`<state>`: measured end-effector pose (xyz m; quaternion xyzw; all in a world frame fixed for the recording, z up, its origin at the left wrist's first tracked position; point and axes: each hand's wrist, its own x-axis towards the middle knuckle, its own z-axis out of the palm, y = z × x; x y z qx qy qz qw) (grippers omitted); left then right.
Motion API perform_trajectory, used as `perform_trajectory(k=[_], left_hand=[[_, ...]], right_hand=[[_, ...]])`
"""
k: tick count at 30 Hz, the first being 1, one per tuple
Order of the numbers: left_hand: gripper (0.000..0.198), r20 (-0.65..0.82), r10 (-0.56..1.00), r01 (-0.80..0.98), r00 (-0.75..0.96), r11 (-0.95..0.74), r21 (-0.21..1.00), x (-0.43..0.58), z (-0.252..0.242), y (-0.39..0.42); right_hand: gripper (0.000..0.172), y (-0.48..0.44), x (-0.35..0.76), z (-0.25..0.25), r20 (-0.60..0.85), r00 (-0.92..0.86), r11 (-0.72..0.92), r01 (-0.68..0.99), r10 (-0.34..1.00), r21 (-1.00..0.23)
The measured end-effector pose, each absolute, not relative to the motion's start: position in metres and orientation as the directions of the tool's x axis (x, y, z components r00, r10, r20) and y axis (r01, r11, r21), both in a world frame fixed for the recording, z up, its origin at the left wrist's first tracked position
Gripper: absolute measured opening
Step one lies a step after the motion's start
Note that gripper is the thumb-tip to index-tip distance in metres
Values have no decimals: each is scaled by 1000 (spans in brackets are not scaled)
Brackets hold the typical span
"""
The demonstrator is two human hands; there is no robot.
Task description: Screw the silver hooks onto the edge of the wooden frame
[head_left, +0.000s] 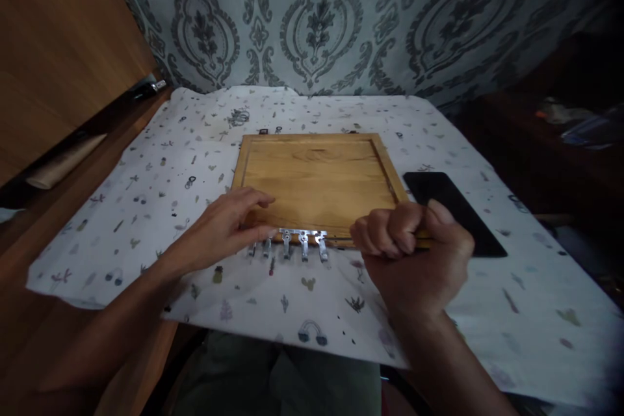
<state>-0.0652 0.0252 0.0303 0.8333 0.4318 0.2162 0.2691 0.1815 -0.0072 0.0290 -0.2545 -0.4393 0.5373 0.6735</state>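
Observation:
A shallow wooden tray-like board [316,188] with a raised rim lies on the cloth in front of me. Along its near edge sits a metal hook strip [305,246], its several silver hooks hanging towards me. My left hand [229,221] is at the near left corner, fingers apart and stretched over the board, the thumb by the left end of the strip. Over the near right corner, my right hand [414,240] is closed in a fist with the thumb on top. What it grips, if anything, is hidden by the fingers.
A black phone-like slab [468,221] lies right of the board, partly behind my right hand. Small metal pieces [238,117] sit at the back left of the patterned cloth [146,208]. A wooden cabinet [63,45] stands left; a patterned wall [316,19] is behind.

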Motion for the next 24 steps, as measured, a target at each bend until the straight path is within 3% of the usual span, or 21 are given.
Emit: perform_trajectory(k=[4, 10, 16, 19, 21, 24], left_hand=[[30, 204, 877, 619, 435, -456, 639, -69, 38, 28], [30, 261, 890, 628, 373, -450, 635, -71, 42, 35], [30, 263, 860, 594, 438, -496, 633, -77, 53, 53], [42, 101, 772, 569, 628, -544, 617, -81, 51, 50], [61, -4, 707, 581, 707, -579, 572, -84, 42, 42], [79, 2, 682, 582, 731, -625, 520, -86, 24, 30]], right_hand=[[59, -7, 182, 29, 322, 30, 290, -518, 946, -804], [58, -7, 182, 29, 319, 22, 283, -522, 948, -804], [56, -6, 184, 26, 323, 25, 287, -528, 946, -799], [57, -6, 183, 25, 322, 37, 292, -528, 946, -797], [57, -7, 183, 26, 326, 31, 293, -526, 945, -798], [58, -7, 182, 27, 327, 35, 296, -521, 944, -800]])
